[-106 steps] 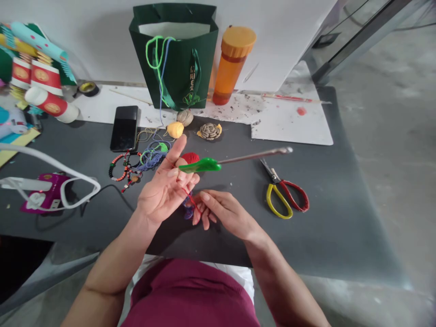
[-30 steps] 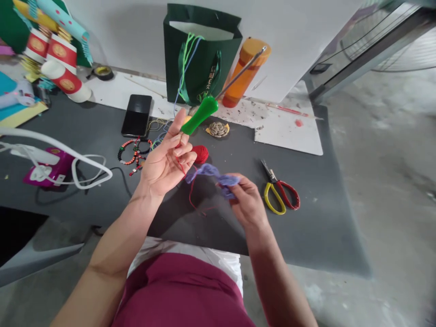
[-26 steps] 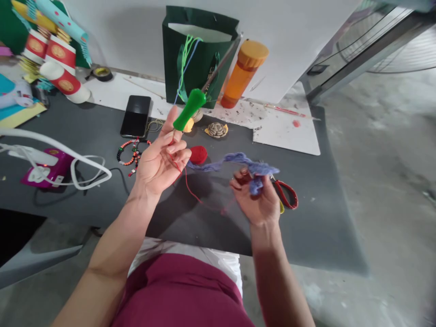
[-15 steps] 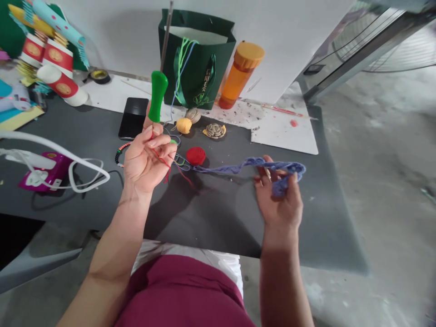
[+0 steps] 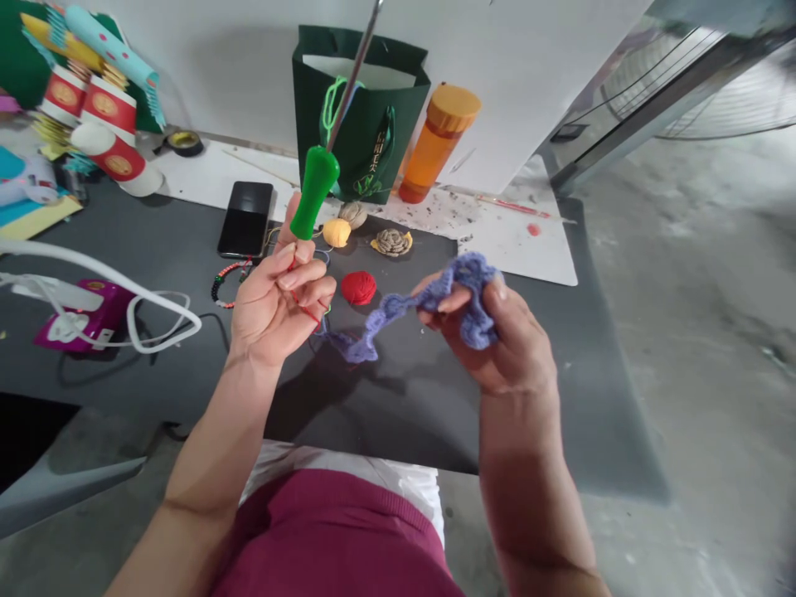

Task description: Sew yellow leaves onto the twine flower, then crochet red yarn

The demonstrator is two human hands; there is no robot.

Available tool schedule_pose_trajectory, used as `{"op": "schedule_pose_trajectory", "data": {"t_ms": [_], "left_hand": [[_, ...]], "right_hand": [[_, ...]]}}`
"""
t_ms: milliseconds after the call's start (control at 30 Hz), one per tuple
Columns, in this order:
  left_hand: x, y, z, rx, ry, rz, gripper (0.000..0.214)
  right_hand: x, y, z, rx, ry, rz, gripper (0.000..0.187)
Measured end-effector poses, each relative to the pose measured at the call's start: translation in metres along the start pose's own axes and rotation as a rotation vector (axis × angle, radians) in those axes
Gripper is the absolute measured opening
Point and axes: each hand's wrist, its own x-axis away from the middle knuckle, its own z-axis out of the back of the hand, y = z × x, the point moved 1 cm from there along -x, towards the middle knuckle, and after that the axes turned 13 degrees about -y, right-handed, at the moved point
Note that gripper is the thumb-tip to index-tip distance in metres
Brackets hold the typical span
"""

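My left hand (image 5: 279,294) is closed around the lower end of a green-handled metal rod (image 5: 315,192), which points up and leans right; its far end reaches the top edge of the view. Red cord (image 5: 308,313) runs through the curled fingers. In my right hand (image 5: 507,336) a bunched purple crocheted strip (image 5: 476,290) is gripped between thumb and fingers. The strip sags across toward my left hand, where its end is partly hidden. A red yarn ball (image 5: 358,288) lies on the table between the hands.
Behind the hands stand a dark green paper bag (image 5: 348,157) and an orange bottle (image 5: 432,153). Small yarn balls (image 5: 337,233), a coiled rosette (image 5: 393,241), a phone (image 5: 246,220) and a beaded bracelet (image 5: 217,286) lie nearby. White cables and a purple power strip (image 5: 84,311) are at left.
My right hand has moved left and up, bunching the purple strip, which now sags instead of stretching straight. The green-handled rod has tilted from near upright toward the right.
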Motion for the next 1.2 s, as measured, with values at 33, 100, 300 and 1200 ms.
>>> {"op": "schedule_pose_trajectory", "data": {"t_ms": [33, 100, 300, 1200], "left_hand": [[0.005, 0.000, -0.001, -0.014, -0.004, 0.006, 0.043], [0.018, -0.001, -0.002, -0.006, -0.011, 0.013, 0.044], [0.061, -0.033, -0.008, 0.141, -0.067, 0.224, 0.039], [0.007, -0.046, 0.001, -0.350, -0.225, 0.180, 0.043]], "right_hand": [[-0.009, 0.001, -0.003, -0.050, -0.011, -0.032, 0.039], [-0.028, 0.005, -0.010, -0.122, -0.076, -0.117, 0.042], [-0.084, 0.021, -0.039, -0.181, -0.229, -0.119, 0.037], [0.011, 0.034, -0.023, 0.034, 0.140, 0.173, 0.029]]}}
